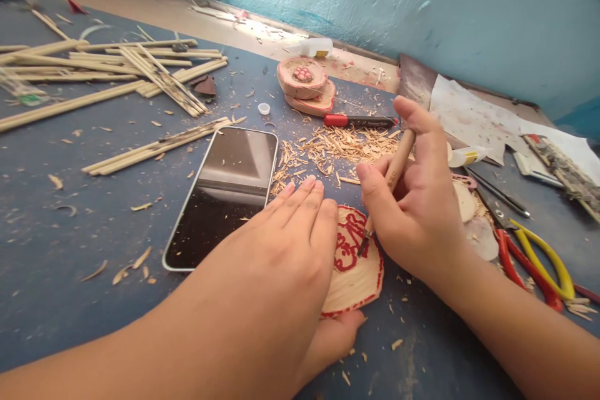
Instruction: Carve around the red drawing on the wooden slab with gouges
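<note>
Underneath, a dark blue table (70, 250) strewn with shavings, below a turquoise wall (422, 0).
At 9 o'clock a phone (225, 194); left hand (281, 250) lies flat on the red-marked wooden disc (354, 275), centre; right hand (417, 206) grips a carving tool (391, 178), tip touching it.

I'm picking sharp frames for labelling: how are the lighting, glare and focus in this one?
Head view: even daylight with soft shadows; the black smartphone's screen mirrors a bright window-like patch; the right hand with its wooden-handled carving tool and the red-marked round wooden disc are fairly sharp, the left hand too; the bamboo sticks bow towards the edge from wide-angle distortion.
</note>
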A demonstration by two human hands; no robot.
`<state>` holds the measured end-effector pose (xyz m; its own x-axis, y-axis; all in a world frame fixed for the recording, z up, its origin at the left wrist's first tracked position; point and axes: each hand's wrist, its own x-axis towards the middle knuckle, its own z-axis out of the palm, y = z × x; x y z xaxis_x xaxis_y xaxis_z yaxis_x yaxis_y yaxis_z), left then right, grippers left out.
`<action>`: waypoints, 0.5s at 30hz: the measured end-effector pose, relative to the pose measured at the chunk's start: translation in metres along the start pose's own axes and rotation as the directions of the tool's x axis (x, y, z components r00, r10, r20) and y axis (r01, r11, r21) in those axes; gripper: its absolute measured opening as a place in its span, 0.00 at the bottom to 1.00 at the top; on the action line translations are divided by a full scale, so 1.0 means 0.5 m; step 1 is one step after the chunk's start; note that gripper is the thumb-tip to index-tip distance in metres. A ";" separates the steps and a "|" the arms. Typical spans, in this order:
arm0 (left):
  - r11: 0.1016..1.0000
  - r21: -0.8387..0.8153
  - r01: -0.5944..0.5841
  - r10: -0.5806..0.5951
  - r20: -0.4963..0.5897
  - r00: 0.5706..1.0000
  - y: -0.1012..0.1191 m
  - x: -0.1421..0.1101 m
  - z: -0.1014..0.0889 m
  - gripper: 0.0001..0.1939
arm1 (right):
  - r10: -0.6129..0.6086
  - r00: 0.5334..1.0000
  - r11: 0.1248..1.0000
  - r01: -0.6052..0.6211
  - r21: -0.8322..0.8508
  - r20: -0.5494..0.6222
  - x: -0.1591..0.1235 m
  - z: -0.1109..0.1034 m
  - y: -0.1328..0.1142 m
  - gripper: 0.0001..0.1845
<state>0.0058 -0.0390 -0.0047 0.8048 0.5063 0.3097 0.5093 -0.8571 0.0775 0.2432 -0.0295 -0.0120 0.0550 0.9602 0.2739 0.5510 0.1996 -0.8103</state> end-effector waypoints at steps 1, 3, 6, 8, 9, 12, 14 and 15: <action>1.000 -0.001 -0.003 0.003 -0.001 1.000 -0.001 -0.001 -0.001 0.47 | -0.007 1.000 1.000 0.007 -0.017 -0.017 0.000 0.005 0.003 0.39; 1.000 -0.003 0.003 -0.003 0.000 1.000 -0.003 -0.003 -0.003 0.45 | -0.007 1.000 0.999 0.006 -0.035 -0.031 0.000 0.012 0.007 0.39; 1.000 -0.009 0.009 -0.009 0.004 1.000 -0.001 0.001 -0.002 0.42 | -0.004 1.000 1.000 0.003 -0.008 -0.025 0.001 0.017 0.013 0.39; 1.000 -0.011 0.012 -0.013 -0.009 1.000 0.001 0.006 0.001 0.41 | -0.005 1.000 1.000 0.005 0.021 -0.019 0.001 0.019 0.015 0.38; 1.000 -0.012 0.012 -0.012 -0.010 1.000 0.002 0.008 0.003 0.41 | -0.003 1.000 0.999 0.004 0.033 -0.017 0.002 0.020 0.016 0.38; 1.000 -0.006 0.010 -0.010 -0.007 1.000 0.003 0.009 0.005 0.42 | 0.003 1.000 0.998 -0.002 0.063 -0.011 0.004 0.020 0.013 0.39; 1.000 0.003 0.002 -0.002 0.010 1.000 0.001 0.004 0.005 0.43 | 0.007 1.000 0.997 -0.006 0.082 -0.010 0.006 0.020 0.009 0.39; 1.000 0.005 0.002 -0.002 0.011 1.000 0.001 0.000 0.005 0.43 | 0.011 1.000 0.996 -0.010 0.093 -0.007 0.007 0.020 0.007 0.38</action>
<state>0.0069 -0.0389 -0.0068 0.8071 0.5088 0.2996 0.5121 -0.8558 0.0737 0.2373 -0.0233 -0.0190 0.0671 0.9607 0.2692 0.4707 0.2074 -0.8576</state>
